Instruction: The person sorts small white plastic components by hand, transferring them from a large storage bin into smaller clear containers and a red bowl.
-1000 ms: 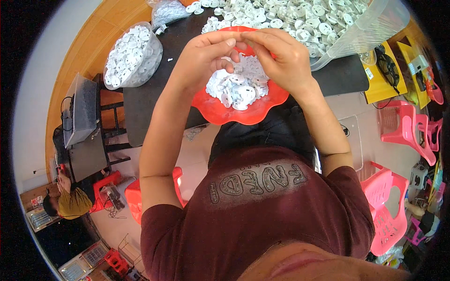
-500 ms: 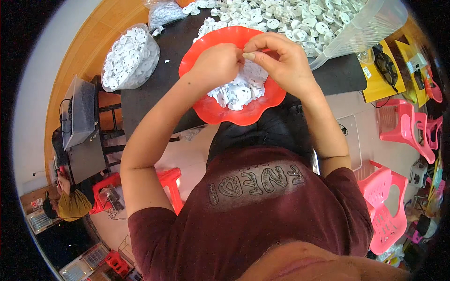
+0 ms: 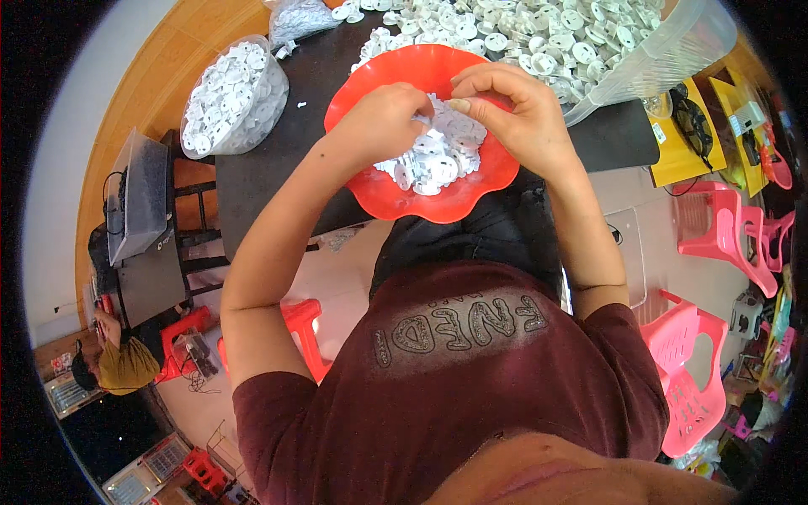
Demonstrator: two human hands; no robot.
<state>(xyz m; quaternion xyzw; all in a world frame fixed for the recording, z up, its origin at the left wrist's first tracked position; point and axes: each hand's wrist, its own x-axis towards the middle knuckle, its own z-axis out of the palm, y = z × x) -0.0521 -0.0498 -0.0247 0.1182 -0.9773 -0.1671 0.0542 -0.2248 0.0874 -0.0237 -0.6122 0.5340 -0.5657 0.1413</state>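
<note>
A red bowl with a wavy rim (image 3: 358, 88) stands at the near table edge in front of me, holding a heap of small white plastic parts (image 3: 433, 168). My left hand (image 3: 383, 122) is over the bowl's left side, its fingers curled down at the heap; their tips are mostly hidden. Above the right side of the bowl my right hand (image 3: 522, 114) has thumb and forefinger bent together in a pinch. Whatever is between those fingertips is too small to make out. The two hands are a little apart.
A large pile of white round plastic parts (image 3: 539, 38) covers the back of the dark table (image 3: 311, 109). A full clear tub (image 3: 236, 97) stands left, near a bag of parts (image 3: 301, 21). A translucent basket (image 3: 661, 59) tilts at right. Pink chairs (image 3: 690, 370) stand right; another person (image 3: 126, 366) is far left.
My hands were together at the fingertips above the bowl. Now they are apart, the left one lowered toward the heap and the right one slightly farther right.
</note>
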